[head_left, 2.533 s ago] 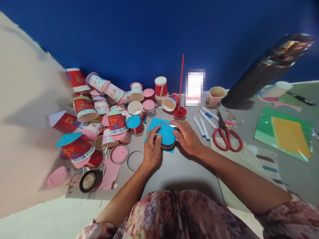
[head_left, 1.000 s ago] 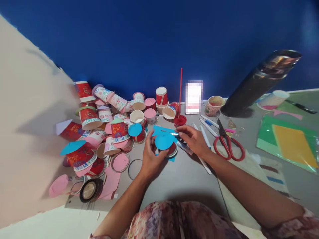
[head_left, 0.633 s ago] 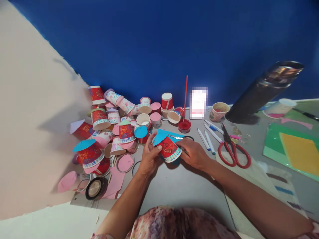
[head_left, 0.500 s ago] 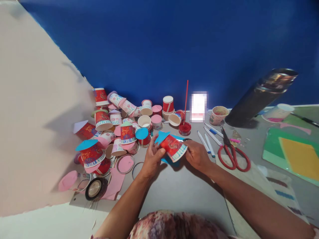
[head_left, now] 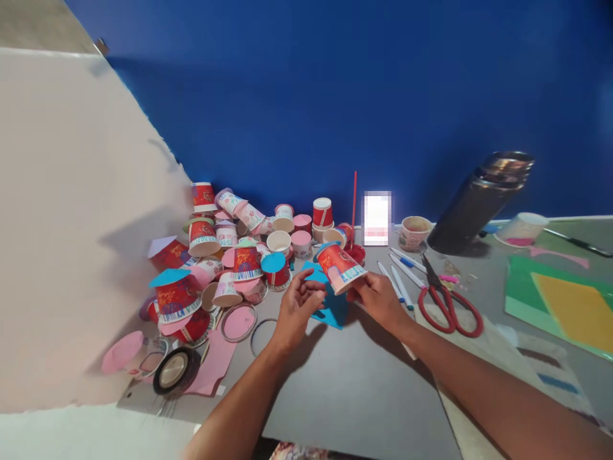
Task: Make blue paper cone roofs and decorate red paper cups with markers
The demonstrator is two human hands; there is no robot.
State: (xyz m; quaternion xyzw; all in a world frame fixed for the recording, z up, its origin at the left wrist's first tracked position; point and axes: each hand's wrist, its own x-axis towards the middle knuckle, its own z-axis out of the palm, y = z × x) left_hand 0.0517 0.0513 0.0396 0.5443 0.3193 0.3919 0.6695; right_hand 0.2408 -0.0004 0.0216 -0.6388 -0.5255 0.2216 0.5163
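Cup with a blue paper top, held above a grey table in the person's right hand. Thumb and fingers close on its wide rim. The left hand is beside it, fingers loosely curled and apart, with nothing in its grasp that shows.

Judging by how things lie, this cup is well along: its body is coloured and its top is in place, though whether the top is fixed firmly cannot be told. Left of the hands, a pile of cups seems mostly done, many with blue, pink, green or lilac tops. What appears left is a red cup near the wall, its white end bare, and a blue sheet lying under the hands.

The held cup is tilted, topped end up and to the left, rim down and to the right. It is red with gold and purple marks; a white band around the rim carries blue-green strokes. A pinkish patch sits near the rim, too blurred to make out. The mouth is turned from view.
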